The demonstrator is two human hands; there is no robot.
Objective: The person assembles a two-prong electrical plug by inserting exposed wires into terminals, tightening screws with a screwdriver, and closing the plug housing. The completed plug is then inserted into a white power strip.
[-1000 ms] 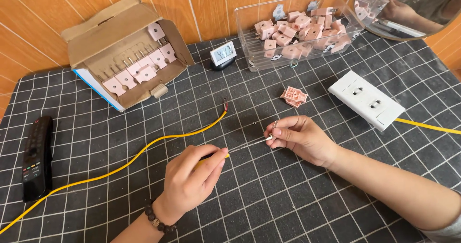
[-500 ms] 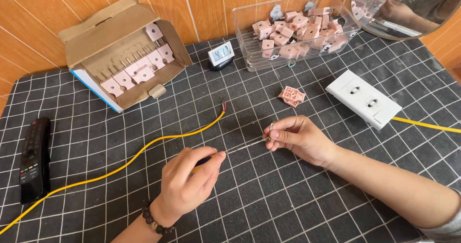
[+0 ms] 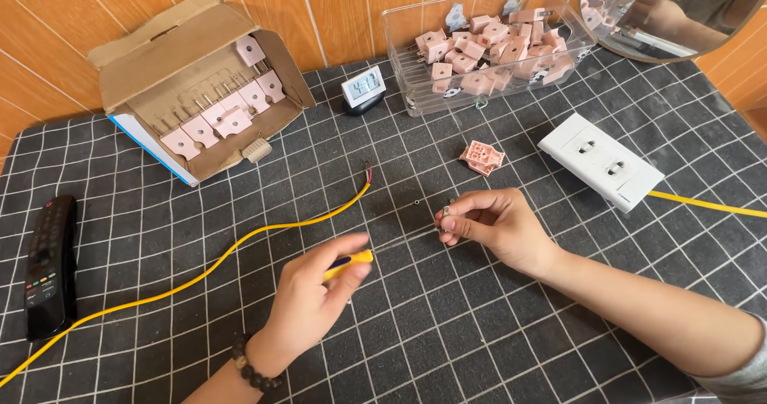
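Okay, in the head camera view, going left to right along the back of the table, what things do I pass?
Open cardboard box of pink parts → small digital clock → clear plastic bin of pink parts → round mirror at the far right.

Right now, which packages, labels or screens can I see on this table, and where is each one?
Cardboard box: back left, lying open, brown with a blue and white edge, pink parts inside.
Clear plastic box: back centre-right, rectangular, full of pink parts.
Small digital display: between the two boxes, white frame, dark base.
Remote control: far left, black, long.
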